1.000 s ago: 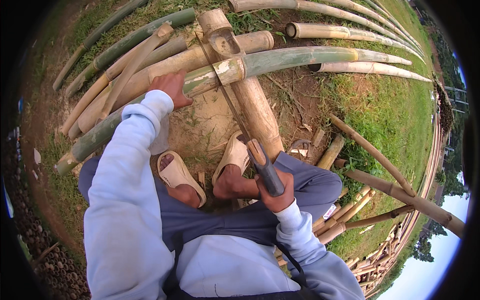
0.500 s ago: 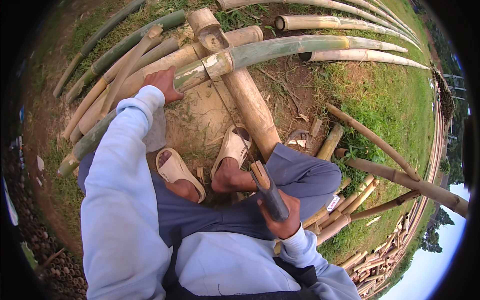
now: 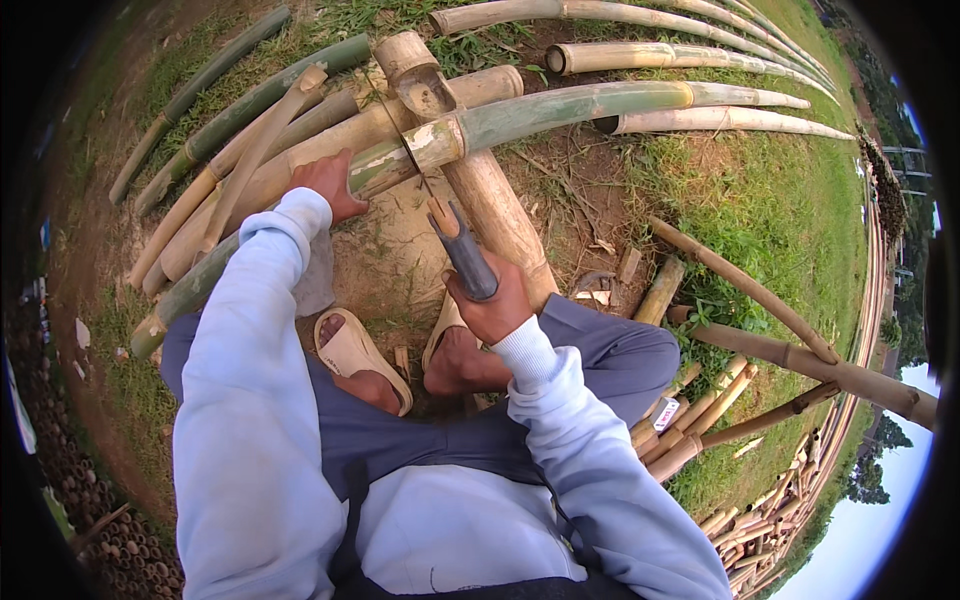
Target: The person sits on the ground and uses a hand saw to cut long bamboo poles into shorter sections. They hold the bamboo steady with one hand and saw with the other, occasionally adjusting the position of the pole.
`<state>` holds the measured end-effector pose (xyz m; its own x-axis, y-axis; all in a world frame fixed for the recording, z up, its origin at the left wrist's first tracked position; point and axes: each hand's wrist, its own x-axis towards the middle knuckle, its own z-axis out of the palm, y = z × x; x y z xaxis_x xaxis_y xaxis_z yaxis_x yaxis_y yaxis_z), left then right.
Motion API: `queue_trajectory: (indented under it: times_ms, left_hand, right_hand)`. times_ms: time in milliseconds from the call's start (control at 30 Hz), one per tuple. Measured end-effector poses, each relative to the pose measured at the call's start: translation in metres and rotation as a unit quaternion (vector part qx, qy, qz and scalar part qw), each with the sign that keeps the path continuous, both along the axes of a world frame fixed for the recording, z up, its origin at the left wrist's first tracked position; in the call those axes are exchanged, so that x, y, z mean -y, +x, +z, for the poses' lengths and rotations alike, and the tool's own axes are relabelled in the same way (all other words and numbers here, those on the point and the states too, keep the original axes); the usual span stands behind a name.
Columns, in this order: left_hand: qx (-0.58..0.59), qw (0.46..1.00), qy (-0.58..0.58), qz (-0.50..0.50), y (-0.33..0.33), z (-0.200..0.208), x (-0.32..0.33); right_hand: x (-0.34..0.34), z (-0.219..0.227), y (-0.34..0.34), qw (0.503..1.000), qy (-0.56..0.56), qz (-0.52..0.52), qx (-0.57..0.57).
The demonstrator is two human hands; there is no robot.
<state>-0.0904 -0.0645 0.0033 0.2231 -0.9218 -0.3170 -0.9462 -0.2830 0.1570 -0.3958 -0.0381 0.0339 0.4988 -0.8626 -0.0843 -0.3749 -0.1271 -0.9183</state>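
Observation:
A long green bamboo pole (image 3: 575, 110) lies across a thick bamboo support, close to a pale scraped patch. My left hand (image 3: 330, 185) is closed over this pole, left of the patch, its thumb on the near side. In my right hand (image 3: 492, 300) is the dark handle of a hand saw (image 3: 465, 250), with the fingers wrapped round it. The thin saw blade (image 3: 398, 125) crosses the green pole just left of a joint and sticks out beyond its far side. How deep the blade sits in the pole I cannot tell.
The thick bamboo support (image 3: 500, 205) slopes from the pole toward my right knee. Cut poles (image 3: 660, 48) lie at the far right, more (image 3: 205, 150) at the left. My sandalled feet (image 3: 365, 360) are below the blade. Propped bamboo (image 3: 800, 365) stands at the right.
My right hand has pushed the saw forward and away from my body, so its handle is now close to the pole. The left hand stays on the pole, which has shifted slightly.

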Motion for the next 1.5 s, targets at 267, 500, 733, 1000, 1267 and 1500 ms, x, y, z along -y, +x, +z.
queue_trajectory:
  times_ms: [267,500,733,1000,1267,1500]
  left_hand:
    - [-0.036,0.998,0.054,0.015,-0.002,-0.004,-0.006]
    - [-0.044,0.998,0.023,0.025,-0.007,-0.003,-0.001]
    - [-0.063,0.998,0.023,0.018,0.007,-0.013,-0.014]
    - [-0.071,0.997,0.018,0.012,0.001,-0.018,-0.013]
    - [-0.071,0.997,0.013,0.03,0.006,-0.013,-0.01]
    - [-0.073,0.997,0.016,0.03,0.008,-0.018,-0.01]
  right_hand:
    - [-0.098,0.077,-0.106,0.996,0.042,-0.014,-0.073]
    - [0.041,-0.016,0.047,0.997,-0.028,0.028,-0.07]
    - [-0.055,0.042,-0.071,0.998,0.022,0.024,-0.054]
    - [-0.031,0.011,-0.046,0.996,0.032,0.027,-0.08]
    - [-0.027,0.012,-0.033,0.999,0.024,0.006,-0.03]
    - [-0.084,0.052,-0.103,0.996,0.009,0.02,-0.088]
